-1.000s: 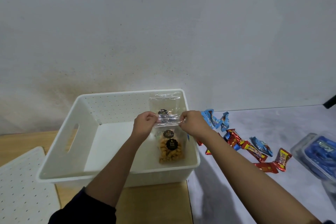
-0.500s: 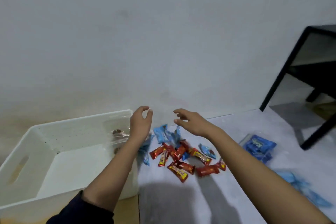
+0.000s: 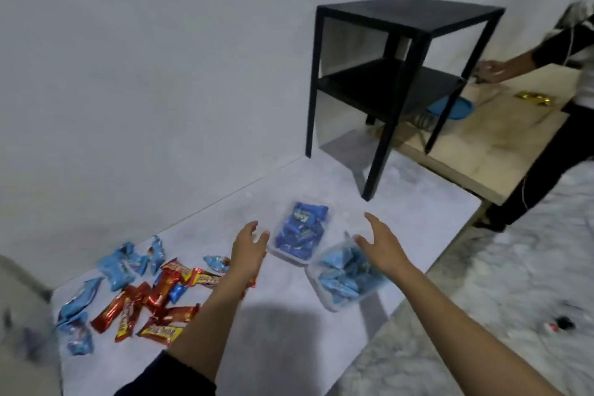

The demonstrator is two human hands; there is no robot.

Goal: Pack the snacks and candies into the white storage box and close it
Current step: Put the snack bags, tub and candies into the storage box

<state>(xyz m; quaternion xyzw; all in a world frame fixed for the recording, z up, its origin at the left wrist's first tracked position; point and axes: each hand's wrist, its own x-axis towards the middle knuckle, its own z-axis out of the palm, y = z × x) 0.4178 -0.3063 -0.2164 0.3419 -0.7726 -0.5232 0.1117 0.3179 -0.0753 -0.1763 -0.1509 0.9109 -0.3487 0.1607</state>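
Two clear plastic tubs stand on the grey table. The far tub [image 3: 300, 231] holds dark blue candy packs; the near tub [image 3: 345, 273] holds light blue ones. My left hand [image 3: 249, 246] is open just left of the far tub, fingers spread. My right hand [image 3: 381, 243] is open above the right rim of the near tub. Neither hand holds anything. Loose red candy bars [image 3: 151, 305] and blue wrapped candies [image 3: 125, 262] lie scattered at the left. The white storage box is out of view.
A black two-shelf side table [image 3: 398, 74] stands at the back right on the table top. Beyond it, another person [image 3: 546, 55] reaches over a wooden board with a blue plate [image 3: 556, 108]. The grey table's edge [image 3: 418, 270] runs diagonally at the right.
The view has swung right, away from the white box. Both hands let go of the clear snack bag in the box and moved right to the two candy tubs.
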